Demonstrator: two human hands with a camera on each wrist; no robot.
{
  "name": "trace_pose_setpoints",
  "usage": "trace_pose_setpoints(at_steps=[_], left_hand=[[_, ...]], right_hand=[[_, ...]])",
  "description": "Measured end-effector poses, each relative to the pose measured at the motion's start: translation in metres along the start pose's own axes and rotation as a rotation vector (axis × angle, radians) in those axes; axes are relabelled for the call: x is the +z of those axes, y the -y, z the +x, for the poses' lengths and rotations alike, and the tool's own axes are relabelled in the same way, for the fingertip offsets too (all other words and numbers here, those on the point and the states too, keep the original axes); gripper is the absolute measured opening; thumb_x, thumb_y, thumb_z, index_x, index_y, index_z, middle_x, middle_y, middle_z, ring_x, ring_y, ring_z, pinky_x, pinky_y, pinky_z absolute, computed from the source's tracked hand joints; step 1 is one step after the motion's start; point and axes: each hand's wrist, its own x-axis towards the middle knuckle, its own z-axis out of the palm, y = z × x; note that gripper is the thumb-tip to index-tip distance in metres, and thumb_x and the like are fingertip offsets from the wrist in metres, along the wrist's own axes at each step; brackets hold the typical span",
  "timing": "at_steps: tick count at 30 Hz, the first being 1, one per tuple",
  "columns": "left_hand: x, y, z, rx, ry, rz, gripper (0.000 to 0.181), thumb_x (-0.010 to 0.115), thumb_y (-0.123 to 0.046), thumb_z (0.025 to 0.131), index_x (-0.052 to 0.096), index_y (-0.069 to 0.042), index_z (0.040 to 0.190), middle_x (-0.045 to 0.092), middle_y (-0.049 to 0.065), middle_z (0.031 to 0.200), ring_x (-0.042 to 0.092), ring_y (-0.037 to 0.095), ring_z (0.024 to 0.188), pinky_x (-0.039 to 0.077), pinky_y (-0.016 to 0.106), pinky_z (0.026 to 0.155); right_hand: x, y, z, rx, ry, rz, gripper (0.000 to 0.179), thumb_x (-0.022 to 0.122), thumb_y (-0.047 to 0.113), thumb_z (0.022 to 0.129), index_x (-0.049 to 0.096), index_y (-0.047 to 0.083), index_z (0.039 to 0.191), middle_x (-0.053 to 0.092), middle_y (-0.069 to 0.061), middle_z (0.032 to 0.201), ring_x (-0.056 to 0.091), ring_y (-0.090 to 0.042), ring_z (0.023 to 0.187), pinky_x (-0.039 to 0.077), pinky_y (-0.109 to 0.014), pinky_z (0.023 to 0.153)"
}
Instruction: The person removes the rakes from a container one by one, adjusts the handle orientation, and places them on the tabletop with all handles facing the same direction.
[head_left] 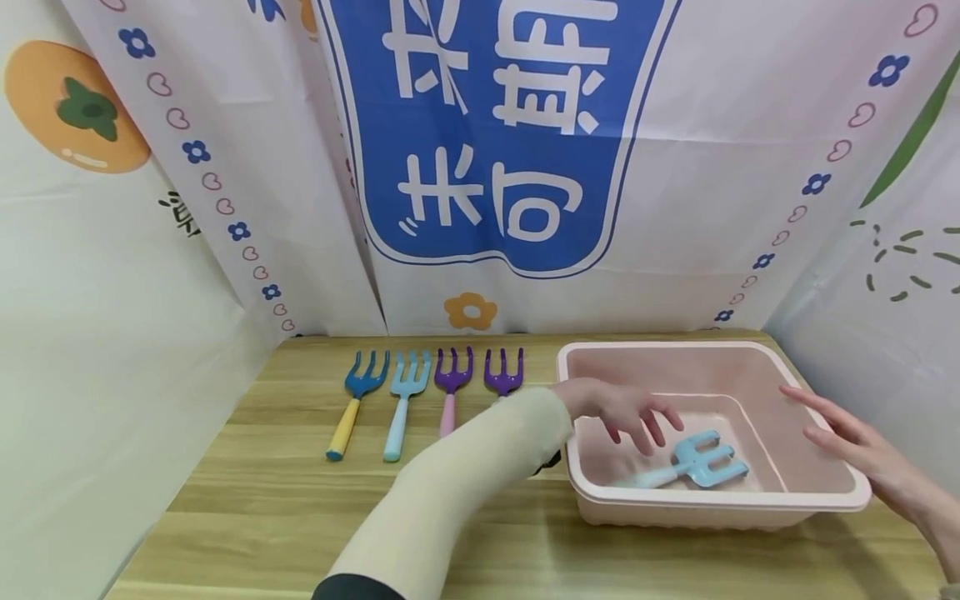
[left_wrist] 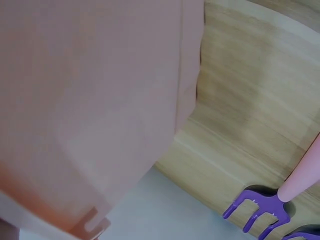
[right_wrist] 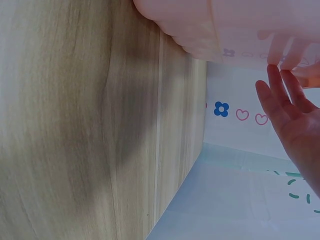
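Observation:
A pale pink plastic basin point(head_left: 712, 498) stands on the right of the table, with a light-blue hand fork point(head_left: 705, 462) lying inside it. My left hand point(head_left: 626, 410) reaches over the basin's left rim, its fingers loosely spread above the fork and holding nothing. On the right side, my right hand point(head_left: 862, 450) has its fingers extended against the basin's rim. The right wrist view shows those fingers point(right_wrist: 287, 97) nearly straight at the basin's outer wall. The left wrist view is mostly filled by the basin's side point(left_wrist: 100, 100); the left hand is hardly visible there.
Left of the basin, several hand forks lie in a row: a dark blue one with a yellow handle point(head_left: 343, 429), a light-blue one point(head_left: 399, 421), and purple ones point(head_left: 453, 379), partly behind my left sleeve point(head_left: 465, 475). Printed cloth point(head_left: 675, 250) hangs behind the wooden table point(head_left: 247, 500).

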Motion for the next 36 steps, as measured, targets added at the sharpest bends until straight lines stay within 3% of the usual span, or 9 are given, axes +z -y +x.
trace_pose_setpoints(at_steps=[4,9,12,15,25,33,36], left_hand=[[0.004,-0.002,0.001,-0.103,0.085,0.019,0.056,0.063,0.002,0.089,0.050,-0.026,0.136,0.065,-0.004,0.114,0.057,0.007,0.096,0.050,0.039,0.083],[0.010,-0.003,0.002,-0.184,0.171,0.067,0.061,0.061,0.005,0.088,0.048,-0.031,0.136,0.066,-0.010,0.112,0.056,0.005,0.098,0.051,0.037,0.082],[0.013,-0.004,0.002,-0.226,0.198,0.066,0.064,0.059,0.006,0.089,0.045,-0.032,0.138,0.065,-0.010,0.113,0.056,0.006,0.097,0.051,0.038,0.084],[0.012,-0.005,0.002,-0.247,0.184,0.077,0.065,0.058,0.005,0.089,0.043,-0.033,0.139,0.066,-0.013,0.113,0.056,0.007,0.096,0.050,0.037,0.085],[0.003,0.002,0.005,-0.205,0.059,0.248,0.064,0.067,-0.005,0.088,0.040,-0.029,0.141,0.065,-0.012,0.112,0.057,0.005,0.087,0.048,0.038,0.086],[-0.006,0.005,0.005,-0.008,-0.062,0.226,0.049,0.067,-0.001,0.089,0.050,-0.014,0.133,0.065,0.003,0.103,0.053,0.011,0.080,0.040,0.024,0.062],[-0.007,0.005,0.005,-0.008,-0.101,0.227,0.049,0.070,-0.001,0.087,0.053,-0.014,0.131,0.059,0.006,0.109,0.051,0.012,0.085,0.045,0.024,0.067]], right_hand=[[0.000,0.001,0.000,-0.007,-0.002,-0.018,0.055,0.034,0.001,0.104,0.023,0.016,0.155,0.028,0.027,0.141,0.040,0.011,0.114,0.049,-0.019,0.078],[0.000,0.000,0.000,-0.011,0.000,-0.011,0.055,0.034,0.000,0.104,0.023,0.016,0.155,0.028,0.027,0.142,0.040,0.011,0.114,0.049,-0.019,0.078],[0.000,0.000,0.000,-0.009,0.003,-0.007,0.055,0.034,0.000,0.104,0.022,0.016,0.155,0.028,0.026,0.142,0.042,0.011,0.113,0.050,-0.020,0.078],[0.000,0.000,0.000,-0.008,0.005,0.000,0.055,0.034,0.001,0.104,0.022,0.016,0.155,0.029,0.026,0.141,0.043,0.010,0.113,0.051,-0.021,0.077],[-0.001,0.000,0.000,0.004,0.017,0.038,0.055,0.033,0.001,0.104,0.022,0.017,0.156,0.027,0.025,0.142,0.045,0.009,0.112,0.052,-0.024,0.077],[0.000,-0.001,0.000,-0.005,0.010,0.017,0.054,0.033,0.001,0.104,0.022,0.015,0.155,0.027,0.027,0.143,0.038,0.011,0.116,0.048,-0.018,0.080],[0.000,-0.001,0.001,-0.008,0.004,0.015,0.054,0.034,0.001,0.104,0.022,0.015,0.155,0.027,0.028,0.143,0.036,0.012,0.117,0.047,-0.016,0.080]])
